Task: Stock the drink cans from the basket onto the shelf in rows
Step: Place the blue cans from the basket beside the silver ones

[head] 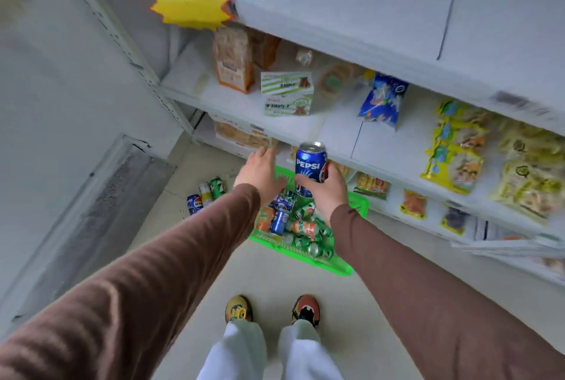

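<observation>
My right hand (325, 191) grips a blue Pepsi can (310, 162) upright, raised above the green basket (357, 205) on the floor. Several cans, blue, green and orange, lie jumbled in the basket (301, 227). My left hand (260, 170) reaches forward beside the can with fingers straight, holding nothing. Three cans (206, 194) stand in a short row on the floor to the left of the basket. The white shelf (342, 132) in front carries snack packs.
Snack bags and boxes (287, 94) fill the shelves, with yellow packs (455, 147) to the right. A yellow starburst sign (192, 0) hangs from the upper shelf edge. A grey wall and floor vent (101, 196) lie to the left. My shoes (272, 309) stand behind the basket.
</observation>
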Tool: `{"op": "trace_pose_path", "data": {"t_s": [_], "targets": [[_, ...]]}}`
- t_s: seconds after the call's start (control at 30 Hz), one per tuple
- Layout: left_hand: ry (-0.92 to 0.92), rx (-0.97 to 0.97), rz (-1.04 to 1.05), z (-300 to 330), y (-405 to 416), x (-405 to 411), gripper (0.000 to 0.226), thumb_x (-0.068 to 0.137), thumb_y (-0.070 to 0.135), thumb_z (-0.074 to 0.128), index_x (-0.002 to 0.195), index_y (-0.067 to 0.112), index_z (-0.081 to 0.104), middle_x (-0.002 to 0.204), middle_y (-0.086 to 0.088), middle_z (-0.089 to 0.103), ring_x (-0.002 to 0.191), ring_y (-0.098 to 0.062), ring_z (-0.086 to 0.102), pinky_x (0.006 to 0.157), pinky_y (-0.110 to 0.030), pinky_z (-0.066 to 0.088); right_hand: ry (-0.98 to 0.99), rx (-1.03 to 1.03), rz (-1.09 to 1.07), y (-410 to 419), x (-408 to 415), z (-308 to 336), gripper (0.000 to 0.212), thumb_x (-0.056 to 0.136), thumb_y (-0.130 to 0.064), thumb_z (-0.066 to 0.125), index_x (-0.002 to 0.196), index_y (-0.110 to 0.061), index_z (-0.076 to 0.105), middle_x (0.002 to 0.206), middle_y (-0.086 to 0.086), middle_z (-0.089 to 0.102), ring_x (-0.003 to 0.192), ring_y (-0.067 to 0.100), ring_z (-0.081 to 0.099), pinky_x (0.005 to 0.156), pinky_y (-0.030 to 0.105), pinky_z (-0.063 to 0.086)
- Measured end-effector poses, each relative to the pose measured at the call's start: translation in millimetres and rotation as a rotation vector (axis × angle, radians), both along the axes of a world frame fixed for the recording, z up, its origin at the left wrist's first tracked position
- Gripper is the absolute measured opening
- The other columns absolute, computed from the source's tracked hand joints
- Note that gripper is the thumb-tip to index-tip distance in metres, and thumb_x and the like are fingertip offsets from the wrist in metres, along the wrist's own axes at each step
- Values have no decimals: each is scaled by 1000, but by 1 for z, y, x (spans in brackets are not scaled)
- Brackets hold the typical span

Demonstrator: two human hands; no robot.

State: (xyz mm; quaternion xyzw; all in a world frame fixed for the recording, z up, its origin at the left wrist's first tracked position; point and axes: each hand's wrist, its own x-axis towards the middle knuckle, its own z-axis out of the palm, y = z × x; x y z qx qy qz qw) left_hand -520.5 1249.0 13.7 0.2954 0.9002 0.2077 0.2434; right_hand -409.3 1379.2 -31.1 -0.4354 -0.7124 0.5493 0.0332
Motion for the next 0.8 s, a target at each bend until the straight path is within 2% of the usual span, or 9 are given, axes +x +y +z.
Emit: {"op": "trace_pose_path", "data": {"t_s": [0.17, 0.3, 0.37, 0.57, 0.63, 0.73, 0.8], "targets": [[99, 165, 15, 118, 2, -22, 67, 85, 23, 66, 145, 14, 37, 144, -8, 42, 133, -26, 38, 110, -38, 34, 122, 151, 11, 2, -32, 113, 77, 54, -66, 79, 117, -27, 57, 114, -2, 63, 107, 20, 62, 94, 45, 54], [191, 272, -71, 168, -1, -49, 67, 85, 25, 67, 145, 13, 38, 142, -9, 44, 132, -27, 40, 109, -39, 35, 221, 206, -39, -3, -57, 172, 84, 54, -66, 82, 125, -31, 54, 120, -4, 60, 114, 20, 59, 99, 44, 52], [217, 321, -107, 184, 2, -63, 67, 84, 26, 68, 144, 12, 39, 140, -9, 45, 130, -27, 41, 109, -39, 36, 261, 235, -79, -1, -68, 189, 79, 52, -67, 84, 119, -39, 53, 119, -3, 61, 114, 21, 59, 97, 45, 53], [238, 365, -191, 218, 27, -103, 68, 85, 23, 68, 145, 16, 37, 140, -6, 44, 130, -23, 41, 108, -32, 35, 330, 260, -220, 25, -105, 234, 71, 52, -59, 85, 109, -40, 49, 116, 1, 62, 111, 25, 59, 95, 46, 53], [236, 373, -191, 224, 42, -115, 68, 85, 22, 68, 145, 16, 36, 142, -7, 43, 131, -23, 40, 109, -33, 35, 338, 268, -240, 42, -118, 246, 71, 55, -55, 87, 112, -38, 49, 116, 0, 63, 109, 23, 61, 96, 44, 54], [229, 362, -185, 228, 69, -132, 69, 85, 23, 67, 146, 17, 35, 144, -6, 42, 132, -23, 41, 111, -34, 35, 371, 269, -237, 72, -143, 253, 69, 66, -37, 90, 120, -27, 48, 112, -8, 65, 102, 17, 65, 96, 41, 55], [223, 348, -165, 228, 88, -145, 69, 85, 24, 68, 146, 17, 35, 144, -6, 42, 132, -23, 42, 111, -34, 36, 372, 268, -239, 93, -163, 253, 74, 67, -33, 91, 125, -26, 47, 114, -8, 65, 105, 18, 64, 98, 41, 53]]}}
